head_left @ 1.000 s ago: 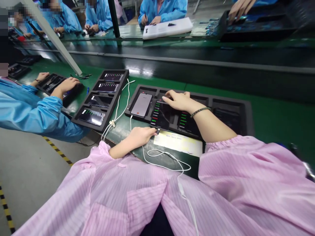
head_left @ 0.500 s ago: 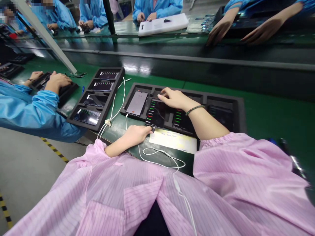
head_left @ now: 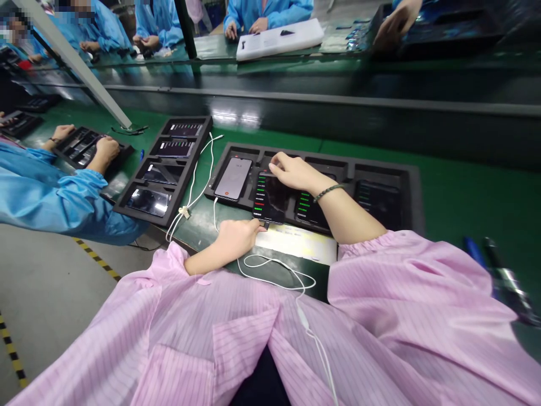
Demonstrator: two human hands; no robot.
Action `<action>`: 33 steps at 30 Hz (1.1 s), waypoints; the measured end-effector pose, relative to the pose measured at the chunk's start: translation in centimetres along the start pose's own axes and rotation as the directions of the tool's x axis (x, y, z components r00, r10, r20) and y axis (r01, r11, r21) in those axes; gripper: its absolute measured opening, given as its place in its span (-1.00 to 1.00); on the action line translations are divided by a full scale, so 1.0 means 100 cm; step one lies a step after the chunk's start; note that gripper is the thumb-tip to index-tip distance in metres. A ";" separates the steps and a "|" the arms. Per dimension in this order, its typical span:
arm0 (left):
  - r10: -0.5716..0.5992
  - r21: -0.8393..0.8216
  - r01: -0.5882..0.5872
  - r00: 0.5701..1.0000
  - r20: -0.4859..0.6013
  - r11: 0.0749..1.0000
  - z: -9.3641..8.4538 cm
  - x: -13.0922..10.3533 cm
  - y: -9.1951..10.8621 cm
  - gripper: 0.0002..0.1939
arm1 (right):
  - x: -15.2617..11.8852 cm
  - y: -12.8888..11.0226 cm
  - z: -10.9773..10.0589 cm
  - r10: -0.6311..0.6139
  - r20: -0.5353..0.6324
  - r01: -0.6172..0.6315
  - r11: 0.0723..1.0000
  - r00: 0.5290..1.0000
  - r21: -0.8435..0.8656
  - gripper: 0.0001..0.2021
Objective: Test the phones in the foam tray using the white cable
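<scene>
My right hand [head_left: 296, 170], fingers bent, grips the upper end of a smartphone [head_left: 274, 200]. Lines of green, white and red text run down the phone's dark screen. Below the phone's lower edge, my left hand [head_left: 236, 239] is closed in a pinch on a small dark plug [head_left: 262, 226]. Whether the plug sits in the phone's port cannot be made out. Both hands work over a black foam tray [head_left: 412, 197]. A phone with a pale screen [head_left: 234, 178] lies in its left compartment, a white cable [head_left: 214, 214] at its lower end. My right forearm partly covers another phone [head_left: 310, 206].
A second black tray [head_left: 163, 221] with several phones stands to the left. Under the hands lies a paper label strip [head_left: 300, 242]. Pens [head_left: 507, 276] rest at the right. Co-workers in blue sleeves [head_left: 63, 186] work at the left and across the bench.
The gripped phone has shifted slightly right and looks less tilted. My left hand and the plug have dropped a little away from its lower edge. A co-worker's hands at top right have moved back.
</scene>
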State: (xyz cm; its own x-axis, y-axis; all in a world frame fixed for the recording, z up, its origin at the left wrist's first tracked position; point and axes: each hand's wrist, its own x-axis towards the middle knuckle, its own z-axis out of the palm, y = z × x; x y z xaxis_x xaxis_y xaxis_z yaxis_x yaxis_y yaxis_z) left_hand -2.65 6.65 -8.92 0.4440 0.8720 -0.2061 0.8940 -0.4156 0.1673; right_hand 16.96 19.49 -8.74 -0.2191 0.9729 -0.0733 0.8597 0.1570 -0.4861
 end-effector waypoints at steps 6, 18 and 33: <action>0.090 0.080 -0.084 0.994 -0.067 0.993 0.005 -0.002 0.007 -0.63 | 0.002 0.001 0.003 0.035 -0.010 -0.035 0.999 0.999 -0.017 -0.77; 0.114 0.079 -0.104 0.985 -0.133 0.991 0.008 0.003 -0.001 -0.59 | 0.007 0.009 0.006 0.029 -0.027 -0.029 1.000 0.999 -0.009 -0.79; 0.424 -0.237 -0.480 0.871 -0.249 0.845 -0.037 -0.044 -0.013 -0.59 | -0.050 0.018 0.004 -0.128 -0.319 0.125 0.992 0.939 -0.032 -0.67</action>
State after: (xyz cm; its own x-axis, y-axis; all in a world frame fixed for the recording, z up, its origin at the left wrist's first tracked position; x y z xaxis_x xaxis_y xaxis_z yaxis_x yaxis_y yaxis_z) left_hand -6.02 4.31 -4.69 0.7510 0.6471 0.1313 0.5280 -0.7079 0.4691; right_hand 19.40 14.87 -9.61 -0.1687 0.9474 0.2718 0.8402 0.2824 -0.4629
